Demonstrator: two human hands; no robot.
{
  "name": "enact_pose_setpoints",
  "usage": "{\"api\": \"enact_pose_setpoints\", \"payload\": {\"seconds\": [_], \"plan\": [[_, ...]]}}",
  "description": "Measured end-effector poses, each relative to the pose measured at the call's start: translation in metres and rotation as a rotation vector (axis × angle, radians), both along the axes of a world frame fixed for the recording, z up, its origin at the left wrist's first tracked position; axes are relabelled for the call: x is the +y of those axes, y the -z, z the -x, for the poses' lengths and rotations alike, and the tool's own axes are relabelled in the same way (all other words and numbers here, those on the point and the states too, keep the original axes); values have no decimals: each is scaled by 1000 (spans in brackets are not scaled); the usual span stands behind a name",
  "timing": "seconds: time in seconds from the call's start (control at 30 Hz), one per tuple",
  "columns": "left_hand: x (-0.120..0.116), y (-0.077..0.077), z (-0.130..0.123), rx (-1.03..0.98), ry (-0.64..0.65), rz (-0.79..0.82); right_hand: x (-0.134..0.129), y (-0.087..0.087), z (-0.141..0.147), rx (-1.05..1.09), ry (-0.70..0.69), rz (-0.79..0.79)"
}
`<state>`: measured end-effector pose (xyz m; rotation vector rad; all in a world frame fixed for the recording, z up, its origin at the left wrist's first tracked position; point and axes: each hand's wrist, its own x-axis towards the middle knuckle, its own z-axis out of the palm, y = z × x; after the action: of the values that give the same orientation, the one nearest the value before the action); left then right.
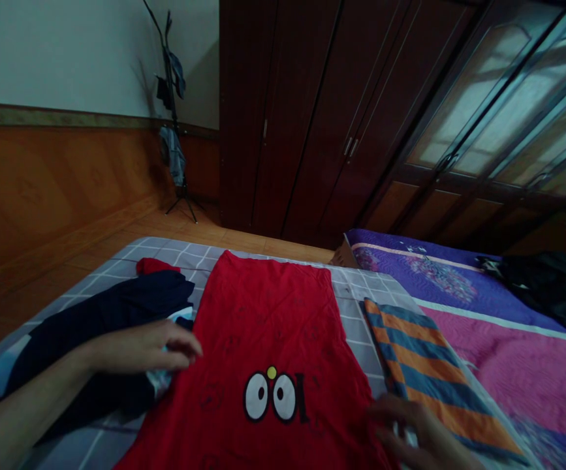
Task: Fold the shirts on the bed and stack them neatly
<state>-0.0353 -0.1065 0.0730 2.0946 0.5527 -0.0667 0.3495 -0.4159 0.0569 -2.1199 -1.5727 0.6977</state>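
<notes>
A red garment (273,326) with two cartoon eyes and a yellow dot lies spread over the grey checked bed cover (365,320). My left hand (158,346) is over its left edge, fingers slightly bent and apart, holding nothing. At the lower right, my right hand (410,427) is at the garment's right edge, blurred; whether its fingers pinch the cloth cannot be made out. Dark navy clothing (116,307) lies in a heap at the left, partly behind my left forearm. A folded orange and blue striped cloth (434,365) lies on the right.
A small red cloth (155,266) lies beyond the navy clothing. To the right is a purple and pink bedspread (498,365) with a black garment (547,287) on it. A coat stand (172,111) and dark wardrobes (302,117) stand at the back.
</notes>
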Motion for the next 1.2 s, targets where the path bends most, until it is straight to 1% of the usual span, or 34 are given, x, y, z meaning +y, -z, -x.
{"api": "enact_pose_setpoints", "payload": {"seconds": [0.03, 0.07, 0.1, 0.13, 0.17, 0.23, 0.27, 0.33, 0.4, 0.5, 0.63, 0.73, 0.83, 0.97, 1.1, 1.13, 1.2], "plan": [[23, -3, -16, -50, -32, 41, 20, -4, -7, 43, 37, -32], [47, -2, -32, -115, -153, 41, 41, -5, -16, 93, 82, -77], [69, 3, -46, -162, -308, 33, 63, -3, -25, 166, 161, -122], [89, 11, -60, -189, -404, 8, 84, 1, -35, 235, 288, -144], [107, 21, -72, -206, -508, -17, 104, 8, -45, 238, 365, -157], [135, 43, -91, -221, -678, -71, 137, 25, -66, 228, 477, -167], [145, 53, -97, -222, -743, -97, 151, 33, -75, 215, 523, -164], [157, 70, -106, -219, -830, -157, 173, 47, -90, 194, 596, -146], [163, 82, -110, -212, -870, -219, 192, 55, -101, 177, 631, -114], [168, 94, -111, -186, -865, -287, 218, 60, -114, 144, 630, -62], [170, 100, -111, -132, -835, -339, 249, 63, -129, 64, 625, -19], [167, 100, -114, -106, -857, -379, 263, 66, -134, -13, 631, -25], [166, 98, -117, -128, -896, -395, 267, 69, -132, -77, 655, -66], [169, 98, -119, -236, -943, -348, 263, 73, -128, -95, 722, -165], [167, 99, -118, -342, -998, -240, 262, 74, -133, -9, 764, -285], [165, 98, -118, -362, -993, -210, 263, 75, -134, 28, 764, -313], [159, 95, -119, -406, -937, -103, 265, 74, -135, 121, 741, -371]]}}
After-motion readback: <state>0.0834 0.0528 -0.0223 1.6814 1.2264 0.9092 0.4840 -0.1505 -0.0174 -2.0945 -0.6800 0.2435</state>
